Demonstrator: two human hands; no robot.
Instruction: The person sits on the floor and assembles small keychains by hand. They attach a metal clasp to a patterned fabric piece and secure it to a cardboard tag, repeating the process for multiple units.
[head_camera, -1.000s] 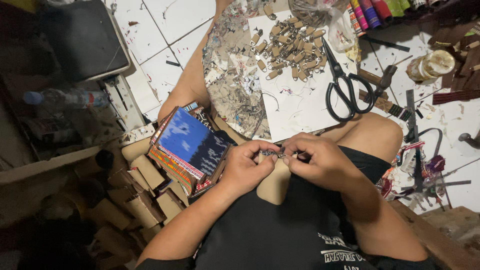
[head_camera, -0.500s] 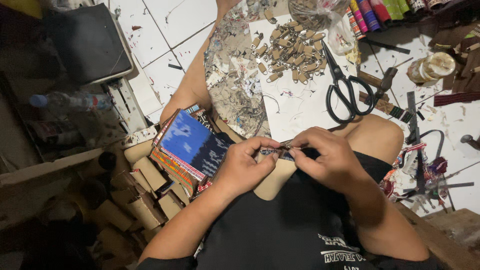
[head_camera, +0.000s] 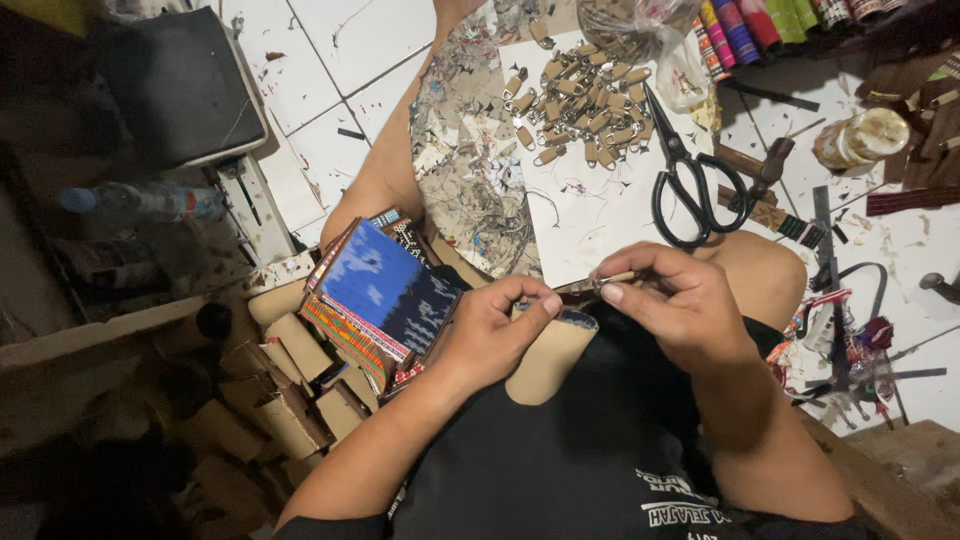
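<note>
My left hand and my right hand meet over my lap and pinch a small tan strip piece with a metal end between their fingertips. Under the hands a tan leather-like sheet lies on my black shirt. A stack of blue and patterned woven fabric pieces rests on my left thigh, beside the left hand. Beyond the hands a white board carries several small tan keychain tabs.
Black scissors lie on the board's right side. A clear plastic bag and coloured fabric rolls sit at the top. A plastic bottle, cardboard boxes and a dark case are at left; tools clutter the right floor.
The hands have stayed together over the lap, working the small strip; the right hand's fingers have shifted a little along it.
</note>
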